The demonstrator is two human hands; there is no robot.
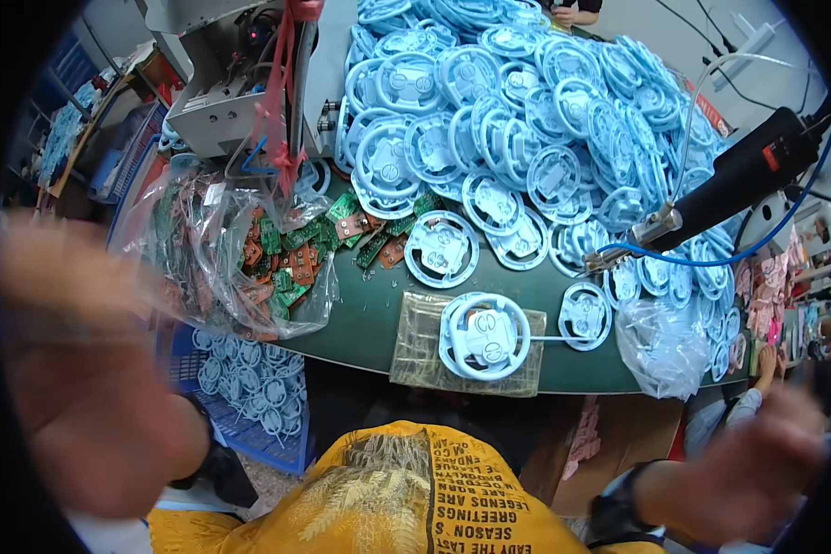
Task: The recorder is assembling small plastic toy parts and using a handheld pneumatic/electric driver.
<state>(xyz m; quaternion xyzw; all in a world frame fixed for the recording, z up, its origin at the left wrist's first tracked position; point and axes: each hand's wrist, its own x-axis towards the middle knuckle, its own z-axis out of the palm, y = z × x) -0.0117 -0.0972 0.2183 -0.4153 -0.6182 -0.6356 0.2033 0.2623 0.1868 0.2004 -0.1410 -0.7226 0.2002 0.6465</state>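
Note:
Both of my hands are raised close to the camera and smeared by motion. At the left rim is my left hand (97, 388); its fingers are too blurred to read. Low on the right side my right hand (743, 466) is just as blurred. Neither touches the table as far as I can see. Between them, a light blue plastic toy steering wheel (486, 338) lies on a taped brown cardboard pad (415, 346) at the table's front edge. Another blue wheel part (585, 316) lies just right of the pad.
A big heap of blue wheel parts (526, 120) covers the green table (360, 314). Left are a plastic bag (194, 249) of circuit boards (291, 258) and a machine (231, 102). A black electric screwdriver (739, 175) hangs right, above a clear bag (665, 337). Other people work nearby.

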